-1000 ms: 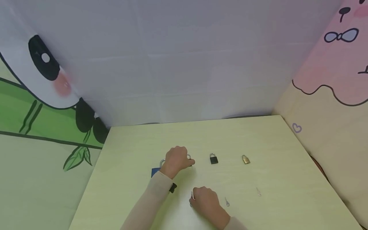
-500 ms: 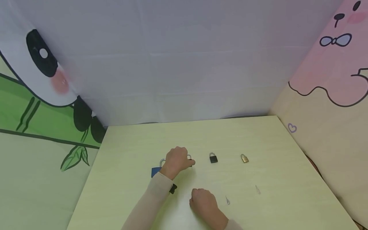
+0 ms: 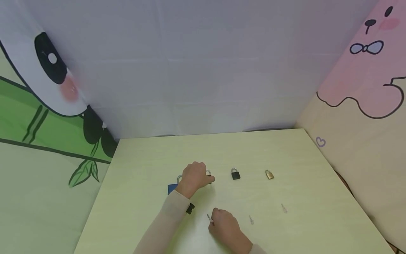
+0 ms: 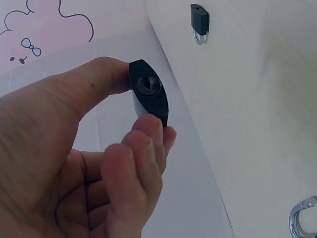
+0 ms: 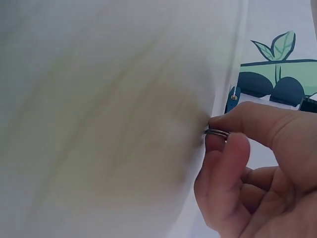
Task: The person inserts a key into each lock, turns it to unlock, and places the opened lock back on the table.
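My left hand (image 3: 194,179) holds a black padlock (image 4: 148,87) between thumb and fingers. Its keyhole end faces the left wrist camera; in the head view the hand hides most of it, apart from the silver shackle (image 3: 208,173). Lower and nearer, my right hand (image 3: 226,225) pinches a small silver key (image 3: 209,218), whose tip sticks out past the fingers. The right wrist view shows its thin metal edge (image 5: 218,132) between thumb and forefinger. A blue padlock (image 3: 172,188) sits partly behind the left wrist.
Right of the left hand, another black padlock (image 3: 235,175) and a brass padlock (image 3: 269,174) lie on the pale table (image 3: 152,155). Two small keys (image 3: 251,220) lie nearer, to the right of the right hand. Cloth walls enclose the table's back and sides.
The left hand keeps its grip on the padlock. The key at the right fingertips, hidden half a second ago, shows again and points up and to the left. The head view has shifted slightly.
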### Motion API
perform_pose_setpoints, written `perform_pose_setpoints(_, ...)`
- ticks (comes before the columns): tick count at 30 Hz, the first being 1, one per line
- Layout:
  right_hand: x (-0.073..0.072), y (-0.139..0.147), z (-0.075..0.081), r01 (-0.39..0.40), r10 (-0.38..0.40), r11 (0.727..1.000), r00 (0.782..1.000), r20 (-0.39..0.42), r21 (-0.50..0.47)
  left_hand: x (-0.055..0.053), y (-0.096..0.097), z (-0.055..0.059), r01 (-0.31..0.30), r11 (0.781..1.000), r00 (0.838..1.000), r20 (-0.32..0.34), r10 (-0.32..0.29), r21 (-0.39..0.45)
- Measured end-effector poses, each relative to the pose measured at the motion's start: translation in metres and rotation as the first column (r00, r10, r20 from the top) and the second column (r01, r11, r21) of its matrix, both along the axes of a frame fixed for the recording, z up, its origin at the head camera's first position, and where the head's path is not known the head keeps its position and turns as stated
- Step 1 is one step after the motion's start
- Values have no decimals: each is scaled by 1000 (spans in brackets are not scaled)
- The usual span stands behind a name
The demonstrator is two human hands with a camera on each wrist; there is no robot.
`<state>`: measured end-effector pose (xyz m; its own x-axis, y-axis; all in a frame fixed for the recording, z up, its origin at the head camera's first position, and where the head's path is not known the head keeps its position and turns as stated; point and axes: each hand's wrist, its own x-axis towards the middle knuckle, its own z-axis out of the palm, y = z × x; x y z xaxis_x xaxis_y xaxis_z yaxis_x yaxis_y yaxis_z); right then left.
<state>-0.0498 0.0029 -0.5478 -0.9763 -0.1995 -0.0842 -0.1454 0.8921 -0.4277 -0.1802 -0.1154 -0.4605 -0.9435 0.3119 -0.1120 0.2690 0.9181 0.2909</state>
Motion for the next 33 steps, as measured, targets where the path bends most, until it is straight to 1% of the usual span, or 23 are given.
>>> perform_pose_setpoints(4, -1, 5, -6, -11, 14, 992, 1000, 24, -124, 0, 0, 0, 0, 1000, 1000, 4, 0, 0)
perform_pose_setpoints(7, -2, 12, -9, 4, 12, 968, 998, 62, -250, 0, 0, 0, -1, 1000, 1000, 11, 1, 0)
perform_pose_setpoints(10, -5, 19, -10, 36, 8, 922, 993, 114, -385, 1, 1, 0, -1, 1000, 1000, 13, 1, 0)
perform_pose_setpoints(13, -9, 24, -10, 81, 14, 863, 983, 183, -499, 0, 2, 0, 2, 1000, 1000, 12, -2, -1)
perform_pose_setpoints(15, -12, 27, -10, 124, 21, 819, 969, 245, -560, 0, 3, 0, 5, 1000, 1000, 11, -5, -3)
perform_pose_setpoints(17, -15, 29, -9, 171, 33, 770, 952, 305, -615, 0, 3, 0, 5, 1000, 1000, 14, -5, -4)
perform_pose_setpoints(19, -18, 31, -8, 213, 49, 713, 935, 350, -668, -1, 4, 0, 6, 1000, 1000, 15, -6, -9)
perform_pose_setpoints(22, -21, 31, -4, 270, 74, 612, 916, 393, -743, -2, 6, 0, 6, 1000, 1000, 21, -6, -11)
perform_pose_setpoints(24, -24, 33, -2, 312, 97, 533, 901, 423, -786, -2, 7, 0, 8, 1000, 1000, 21, -8, -9)
perform_pose_setpoints(26, -27, 34, 0, 350, 120, 458, 886, 447, -817, -3, 8, 1, 8, 1000, 1000, 22, -8, -3)
perform_pose_setpoints(28, -31, 37, 1, 388, 141, 390, 871, 471, -835, -3, 9, 1, 8, 1000, 1000, 19, -8, 6)
perform_pose_setpoints(29, -32, 38, 4, 403, 148, 361, 866, 478, -841, -3, 9, 1, 8, 1000, 1000, 18, -8, 7)
perform_pose_setpoints(30, -34, 39, 6, 413, 155, 335, 862, 482, -847, -3, 9, 2, 6, 1000, 1000, 18, -6, 7)
perform_pose_setpoints(31, -36, 39, 8, 420, 159, 316, 861, 484, -851, -3, 10, 2, 5, 1000, 1000, 16, -5, 7)
perform_pose_setpoints(33, -40, 40, 11, 431, 162, 288, 858, 487, -855, -3, 10, 4, 4, 1000, 1000, 15, -5, 4)
